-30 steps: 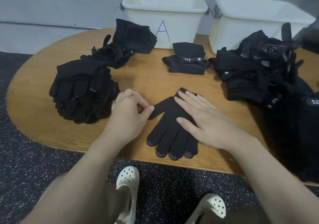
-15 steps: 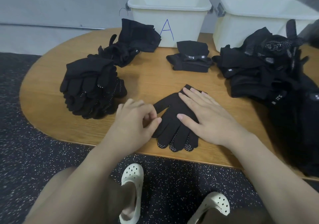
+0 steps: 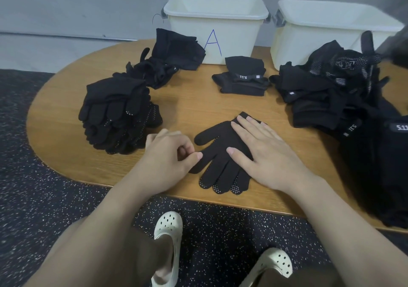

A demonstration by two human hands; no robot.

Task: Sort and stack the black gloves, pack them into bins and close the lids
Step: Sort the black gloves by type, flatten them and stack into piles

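A black glove with white grip dots (image 3: 218, 169) lies flat near the front edge of the wooden table (image 3: 194, 101), fingers towards me. My right hand (image 3: 265, 154) presses flat on its palm and cuff. My left hand (image 3: 167, 156) sits at the glove's left edge with curled fingers; its thumb tip touches the edge and it grips nothing I can see. A stack of dotted gloves (image 3: 117, 114) stands to the left. Bin A (image 3: 231, 32) and a second white bin (image 3: 320, 21) stand open at the back.
A loose black pile (image 3: 174, 52) lies at the back left. A folded black bundle with a label (image 3: 242, 76) sits in front of bin A. A large heap of black gloves (image 3: 331, 92) fills the right side. No lids are in view.
My left hand let go of the glove's thumb and slid down along its left edge, fingers curling in. My right hand stayed flat on the glove.
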